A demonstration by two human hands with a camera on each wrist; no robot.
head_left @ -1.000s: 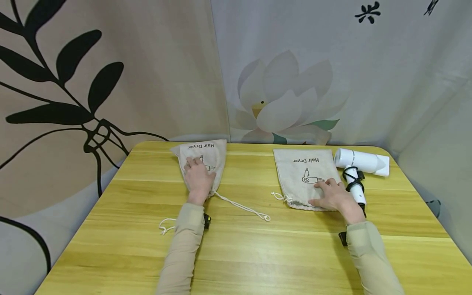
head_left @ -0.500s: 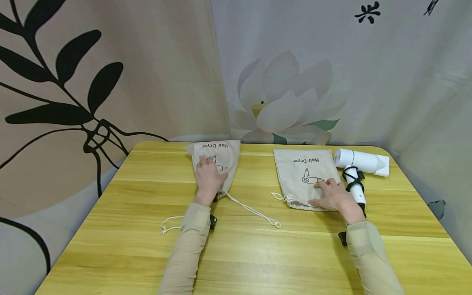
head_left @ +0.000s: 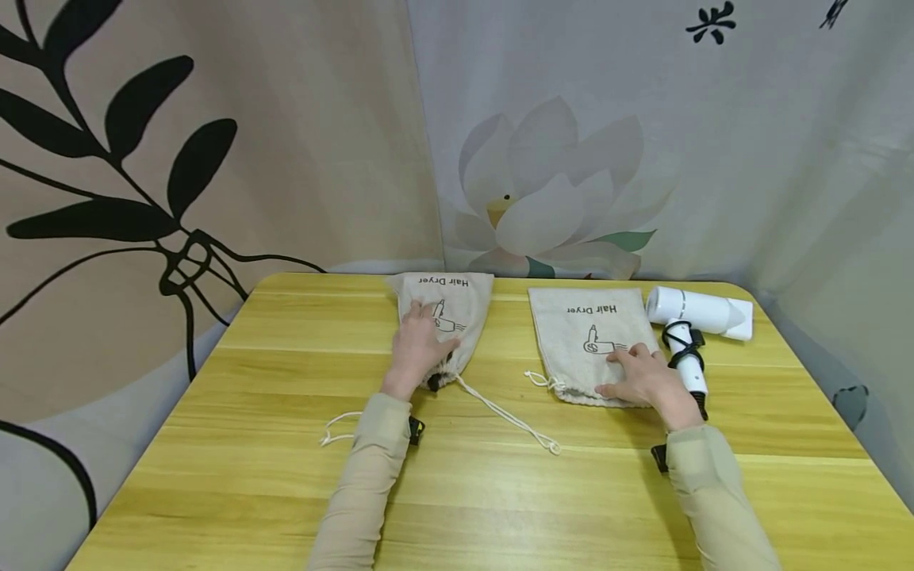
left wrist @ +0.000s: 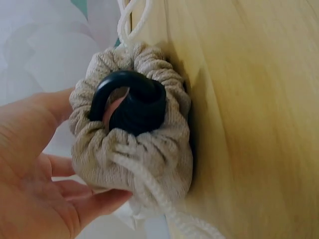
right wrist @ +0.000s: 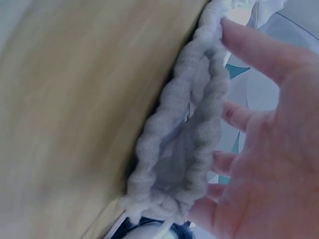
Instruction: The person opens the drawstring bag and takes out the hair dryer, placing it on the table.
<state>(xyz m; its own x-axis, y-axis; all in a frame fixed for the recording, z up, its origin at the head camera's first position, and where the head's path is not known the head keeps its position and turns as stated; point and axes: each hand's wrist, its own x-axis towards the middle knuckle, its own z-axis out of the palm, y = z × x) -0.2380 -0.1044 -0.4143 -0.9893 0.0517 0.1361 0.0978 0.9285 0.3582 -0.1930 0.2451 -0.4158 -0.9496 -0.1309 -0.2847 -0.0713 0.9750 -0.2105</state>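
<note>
A filled drawstring bag (head_left: 464, 349) printed "Hair Dryer" lies at the table's back middle. My left hand (head_left: 420, 345) holds it from above, fingers along one side and thumb on the other. In the left wrist view, a black hanging loop (left wrist: 137, 102) and black ridged end poke out of its gathered mouth. The rest of its contents is hidden. A second, flat bag (head_left: 571, 329) with the same print lies to the right. My right hand (head_left: 646, 381) rests on its lower right corner, fingers spread. The right wrist view shows its gathered mouth (right wrist: 202, 144) partly open.
A white hair dryer (head_left: 700, 312), black cord wound about its handle, lies right of the flat bag near the back right corner. White drawstrings (head_left: 510, 416) trail over the wooden table (head_left: 543, 507). A printed curtain (head_left: 343, 143) hangs behind the table's back edge.
My left hand has slid the filled bag to the right, towards the flat one, its drawstrings trailing along. The right hand, flat bag and hair dryer stay in place.
</note>
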